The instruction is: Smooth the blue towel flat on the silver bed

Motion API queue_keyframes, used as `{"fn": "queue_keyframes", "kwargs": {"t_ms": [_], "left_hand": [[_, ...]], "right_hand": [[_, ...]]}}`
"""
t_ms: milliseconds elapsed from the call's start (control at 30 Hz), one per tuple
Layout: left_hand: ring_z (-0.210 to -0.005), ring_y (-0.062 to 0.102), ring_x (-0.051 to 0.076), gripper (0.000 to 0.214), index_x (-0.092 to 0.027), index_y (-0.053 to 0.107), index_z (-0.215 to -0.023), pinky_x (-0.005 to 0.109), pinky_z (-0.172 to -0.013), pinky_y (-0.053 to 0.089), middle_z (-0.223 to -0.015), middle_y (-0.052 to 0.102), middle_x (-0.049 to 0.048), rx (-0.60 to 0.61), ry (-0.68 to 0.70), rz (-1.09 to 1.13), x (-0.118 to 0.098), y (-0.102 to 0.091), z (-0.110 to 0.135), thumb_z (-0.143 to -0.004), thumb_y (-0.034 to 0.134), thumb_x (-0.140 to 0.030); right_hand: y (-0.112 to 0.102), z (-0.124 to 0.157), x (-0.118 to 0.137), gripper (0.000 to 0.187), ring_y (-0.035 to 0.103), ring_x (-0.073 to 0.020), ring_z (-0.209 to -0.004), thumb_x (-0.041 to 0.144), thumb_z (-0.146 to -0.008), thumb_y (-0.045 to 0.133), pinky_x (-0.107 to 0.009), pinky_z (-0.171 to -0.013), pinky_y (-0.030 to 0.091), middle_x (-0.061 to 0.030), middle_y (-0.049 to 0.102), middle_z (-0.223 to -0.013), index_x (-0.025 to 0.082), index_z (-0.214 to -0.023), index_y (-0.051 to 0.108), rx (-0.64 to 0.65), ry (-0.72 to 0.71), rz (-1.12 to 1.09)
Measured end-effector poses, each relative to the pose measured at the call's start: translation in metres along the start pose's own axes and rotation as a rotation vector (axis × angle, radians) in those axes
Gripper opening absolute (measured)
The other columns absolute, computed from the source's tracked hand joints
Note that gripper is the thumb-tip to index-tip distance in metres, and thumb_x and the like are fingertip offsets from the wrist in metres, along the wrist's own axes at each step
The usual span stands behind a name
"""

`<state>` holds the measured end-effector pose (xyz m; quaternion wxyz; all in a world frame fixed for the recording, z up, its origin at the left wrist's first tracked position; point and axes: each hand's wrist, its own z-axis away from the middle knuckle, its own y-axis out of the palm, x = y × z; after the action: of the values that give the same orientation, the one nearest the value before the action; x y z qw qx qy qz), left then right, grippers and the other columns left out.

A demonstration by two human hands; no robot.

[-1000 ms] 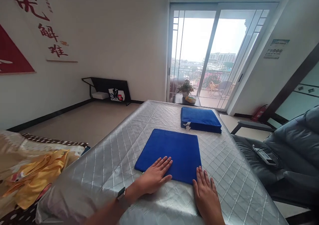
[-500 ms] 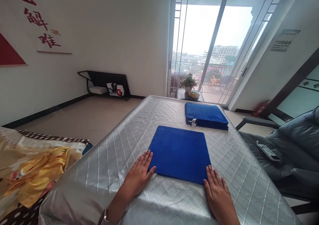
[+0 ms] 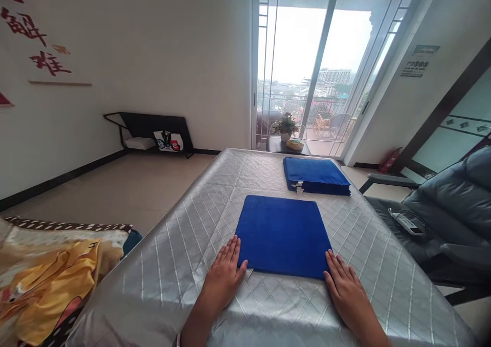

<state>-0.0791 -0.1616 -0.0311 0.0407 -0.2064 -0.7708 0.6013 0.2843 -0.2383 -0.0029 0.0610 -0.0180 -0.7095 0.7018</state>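
Daylight enters through the glass sliding door [image 3: 320, 60], where the sky burns out to near white, leaving the wall [image 3: 184, 50] a dull, shaded grey. The silver cover [image 3: 192, 239] throws back soft glare (palest toward its far end), while the blue square [image 3: 282, 234] stays matte and evenly lit. The dark armchair [image 3: 456, 209] sinks into shadow at the right. Wide-angle distortion leans the door frame and stretches the edges; fine print on the wall notice [image 3: 420, 60] is too soft to read.

Left hand [image 3: 226, 267]: palm down, fingers straight, close together, angled forward-right, thumb inward. Right hand [image 3: 347, 285]: palm down, fingers extended forward-left. Hands well apart, forearms [image 3: 197, 319] diverging toward the body.
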Motion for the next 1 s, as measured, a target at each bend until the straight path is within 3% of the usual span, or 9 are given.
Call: {"fn": "queue_keyframes", "kwargs": {"t_ms": [167,400,533,700,767,833,1000], "left_hand": [[-0.150,0.031,0.027,0.067,-0.016,0.019,-0.161,0.049,-0.122,0.032,-0.164,0.029,0.0124,0.014,-0.011,0.011,-0.003,-0.005,0.000,-0.105,0.031,-0.050],[-0.149,0.032,0.025,0.063,-0.013,0.029,-0.158,0.048,-0.121,0.033,-0.162,0.031,0.0145,0.039,-0.006,0.002,-0.007,-0.013,-0.003,-0.105,0.032,-0.046],[-0.149,0.034,0.025,0.062,-0.014,0.031,-0.158,0.050,-0.121,0.034,-0.161,0.033,0.0149,0.028,0.006,-0.010,-0.005,-0.013,-0.002,-0.105,0.032,-0.046],[-0.147,0.037,0.028,0.065,-0.012,0.034,-0.157,0.052,-0.120,0.034,-0.159,0.037,0.0166,-0.006,0.007,-0.079,-0.008,-0.012,-0.008,-0.104,0.031,-0.049],[-0.147,0.037,0.029,0.066,-0.012,0.035,-0.156,0.051,-0.120,0.035,-0.158,0.039,0.0159,-0.002,0.056,-0.079,-0.025,-0.015,-0.022,-0.104,0.030,-0.051],[-0.148,0.036,0.028,0.067,-0.011,0.037,-0.155,0.047,-0.121,0.034,-0.159,0.038,0.0149,0.028,0.168,-0.056,-0.055,-0.019,-0.041,-0.104,0.029,-0.054],[-0.149,0.033,0.022,0.069,-0.013,0.037,-0.155,0.041,-0.124,0.028,-0.159,0.039,0.0136,0.132,0.527,0.072,-0.160,-0.014,-0.100,-0.104,0.025,-0.057]], "right_hand": [[-0.011,-0.013,-0.006,0.062,0.024,-0.0230,-0.152,0.037,-0.101,0.020,-0.048,-0.122,0.026,-0.0037,0.028,-0.164,0.018,-0.157,0.035,0.063,-0.033,0.059],[-0.048,-0.076,0.013,0.063,0.022,-0.0247,-0.153,0.039,-0.103,0.022,-0.048,-0.123,0.019,-0.0088,0.022,-0.166,0.013,-0.160,0.028,0.096,-0.053,0.123],[-0.039,-0.092,0.025,0.064,0.012,-0.0256,-0.155,0.041,-0.105,0.020,-0.046,-0.124,0.014,-0.0090,0.010,-0.168,0.011,-0.162,0.017,0.113,0.014,0.096],[-0.024,-0.091,0.016,0.065,0.009,-0.0260,-0.155,0.045,-0.104,0.019,-0.047,-0.124,0.010,-0.0071,0.009,-0.169,0.015,-0.162,0.014,0.118,-0.005,-0.018],[-0.024,-0.090,0.013,0.065,0.009,-0.0262,-0.155,0.044,-0.104,0.018,-0.046,-0.124,0.010,-0.0066,0.009,-0.168,0.013,-0.162,0.014,0.118,-0.010,-0.034],[-0.027,-0.090,0.012,0.066,0.010,-0.0263,-0.155,0.043,-0.104,0.017,-0.046,-0.125,0.010,-0.0067,0.010,-0.168,0.011,-0.162,0.015,0.112,-0.015,-0.047],[-0.029,-0.087,0.012,0.064,0.010,-0.0266,-0.155,0.039,-0.104,0.019,-0.047,-0.124,0.012,-0.0079,0.011,-0.168,0.010,-0.162,0.017,0.099,-0.031,-0.036]]}}
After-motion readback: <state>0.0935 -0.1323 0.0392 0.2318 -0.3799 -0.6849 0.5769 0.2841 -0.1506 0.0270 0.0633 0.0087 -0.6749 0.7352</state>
